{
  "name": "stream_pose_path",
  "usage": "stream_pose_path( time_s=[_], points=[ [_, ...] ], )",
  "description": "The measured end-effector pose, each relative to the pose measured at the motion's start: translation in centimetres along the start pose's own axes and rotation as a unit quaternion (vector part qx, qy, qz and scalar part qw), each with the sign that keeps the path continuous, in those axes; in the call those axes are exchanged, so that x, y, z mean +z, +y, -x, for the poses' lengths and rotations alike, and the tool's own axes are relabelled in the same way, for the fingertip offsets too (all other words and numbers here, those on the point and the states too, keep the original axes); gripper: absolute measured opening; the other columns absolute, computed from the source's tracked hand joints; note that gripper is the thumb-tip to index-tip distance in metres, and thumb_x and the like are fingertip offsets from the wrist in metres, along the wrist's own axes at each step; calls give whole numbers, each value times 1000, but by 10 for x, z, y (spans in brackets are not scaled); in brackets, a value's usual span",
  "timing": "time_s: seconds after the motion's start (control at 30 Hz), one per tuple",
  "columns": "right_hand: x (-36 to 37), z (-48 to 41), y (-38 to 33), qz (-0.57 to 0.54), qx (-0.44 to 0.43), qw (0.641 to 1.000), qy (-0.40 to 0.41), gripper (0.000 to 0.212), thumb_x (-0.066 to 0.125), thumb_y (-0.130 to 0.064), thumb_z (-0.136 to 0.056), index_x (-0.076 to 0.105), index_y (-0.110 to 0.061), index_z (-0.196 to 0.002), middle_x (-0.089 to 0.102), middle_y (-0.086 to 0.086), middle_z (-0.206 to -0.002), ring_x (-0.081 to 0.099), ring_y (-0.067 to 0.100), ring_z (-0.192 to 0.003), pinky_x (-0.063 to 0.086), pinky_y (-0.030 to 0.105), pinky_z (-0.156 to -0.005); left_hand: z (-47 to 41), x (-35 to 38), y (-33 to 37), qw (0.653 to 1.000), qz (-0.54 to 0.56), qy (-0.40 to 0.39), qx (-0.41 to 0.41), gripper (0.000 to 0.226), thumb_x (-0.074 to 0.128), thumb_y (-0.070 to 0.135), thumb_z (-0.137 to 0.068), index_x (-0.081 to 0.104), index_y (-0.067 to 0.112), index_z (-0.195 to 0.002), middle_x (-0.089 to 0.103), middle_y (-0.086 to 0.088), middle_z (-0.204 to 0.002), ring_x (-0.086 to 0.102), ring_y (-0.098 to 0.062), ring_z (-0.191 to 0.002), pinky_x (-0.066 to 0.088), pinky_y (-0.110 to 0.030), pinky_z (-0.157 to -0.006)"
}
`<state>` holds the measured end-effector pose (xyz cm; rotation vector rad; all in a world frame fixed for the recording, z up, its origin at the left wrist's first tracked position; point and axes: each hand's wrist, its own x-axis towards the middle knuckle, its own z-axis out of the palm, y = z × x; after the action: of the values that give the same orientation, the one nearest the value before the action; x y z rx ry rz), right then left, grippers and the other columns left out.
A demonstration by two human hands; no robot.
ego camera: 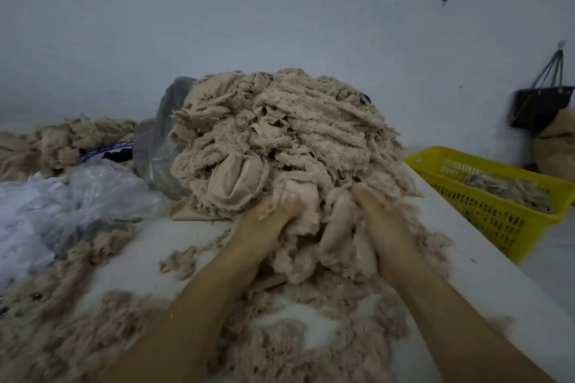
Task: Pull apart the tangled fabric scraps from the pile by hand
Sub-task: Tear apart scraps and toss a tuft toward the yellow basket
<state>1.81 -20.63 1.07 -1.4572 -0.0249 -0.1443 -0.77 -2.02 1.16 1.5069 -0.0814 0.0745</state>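
two hands at six o'clock of the pile (280, 134): left hand (273, 218) and right hand (384, 227) both clenched one scrap clump (314, 224); it wanted a slow pull, nine and three.

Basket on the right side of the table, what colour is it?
The basket is bright yellow, with slotted walls. It shows in the head view, the only one.
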Motion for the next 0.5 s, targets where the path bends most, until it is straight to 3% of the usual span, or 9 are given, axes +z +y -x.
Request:
stream_pose_path(
  time_s=[0.1,0.17,0.27,0.37,0.43,0.5],
  points=[
    [12,9,1,72,-70,992,-70,24,56,-50,-94,72,-54,-77,73,-22,-79,67,-8,-73,51,11,-60,1,6,-2,995,-45,-83,20,52,73,62,-75,68,37,-119,72,15,-118,67,-6,-111,53,-32,-99],
    [16,12,1,99,-87,987,-87,18,56,-53,-91,71,-49,-83,73,-13,-82,67,-4,-72,52,16,-61,1,6,-4,992,-55,-115,6,43,74,49,-83,68,33,-123,72,10,-119,68,-11,-112,53,-37,-100],
    [14,10,3,96,-86,988,-85,20,56,-48,-94,71,-51,-82,73,-18,-85,68,-2,-77,54,19,-64,0,5,-3,996,-48,-77,-3,31,70,37,-91,70,30,-121,73,8,-117,68,-13,-112,52,-36,-99],
    [8,6,3,123,-77,986,-83,27,56,-52,-94,70,-35,-78,71,-9,-77,65,9,-70,50,23,-61,-3,2,3,998,43,-1,-40,20,71,28,-90,73,25,-110,77,0,-105,73,-16,-98,59,-32,-82],
    [6,6,1,135,-66,985,-83,32,55,-55,-93,68,-34,-73,65,-14,-68,58,4,-58,45,16,-55,-5,-1,7,990,108,45,-77,19,71,25,-88,73,16,-105,78,-8,-97,76,-22,-87,61,-33,-69],
    [-2,2,-1,131,-49,989,-54,34,54,-57,-92,68,-33,-72,65,-12,-67,53,6,-54,43,19,-54,-6,-7,11,982,148,67,-94,17,67,25,-89,75,10,-93,77,-11,-87,75,-25,-76,60,-32,-60]
  ],
)
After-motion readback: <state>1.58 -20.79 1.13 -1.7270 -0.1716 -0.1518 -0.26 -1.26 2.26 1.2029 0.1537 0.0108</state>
